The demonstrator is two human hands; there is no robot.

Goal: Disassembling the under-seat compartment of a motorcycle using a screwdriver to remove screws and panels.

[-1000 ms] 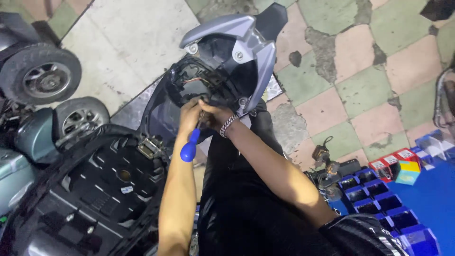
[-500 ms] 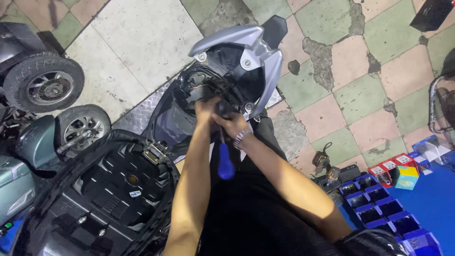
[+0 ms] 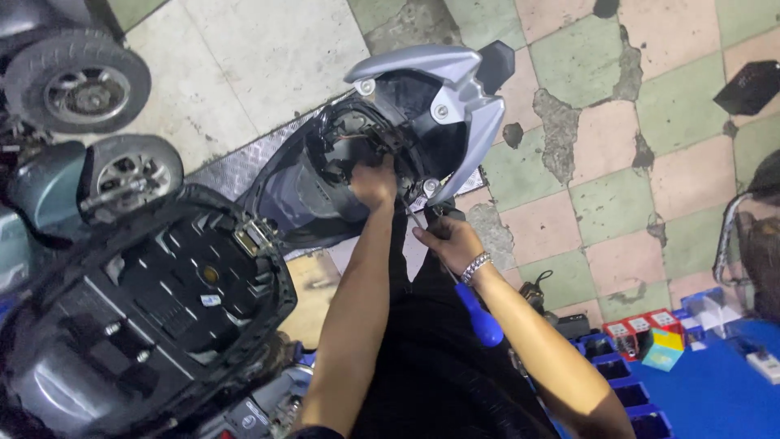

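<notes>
A grey scooter tail section (image 3: 455, 89) stands open on the tiled floor, with wiring showing inside it. My left hand (image 3: 374, 184) reaches into this opening and rests on the parts inside; what its fingers hold is hidden. My right hand (image 3: 449, 241) grips the metal shaft of a screwdriver, whose blue handle (image 3: 479, 317) points back along my forearm. The tip of the screwdriver sits close to the lower edge of the grey tail cover. A silver bracelet (image 3: 476, 267) circles my right wrist.
The raised black seat underside (image 3: 154, 309) fills the lower left. Two other scooters' wheels (image 3: 85, 81) stand at the upper left. A blue parts organizer (image 3: 691, 382) with small boxes lies at the lower right, beside a metal frame (image 3: 731, 236). The cracked green and pink tiles (image 3: 617, 187) lie beyond.
The two hands, together on the screwdriver a second ago, have separated. The left hand went into the tail opening; the right hand slid to the shaft, and the blue handle swung toward my forearm.
</notes>
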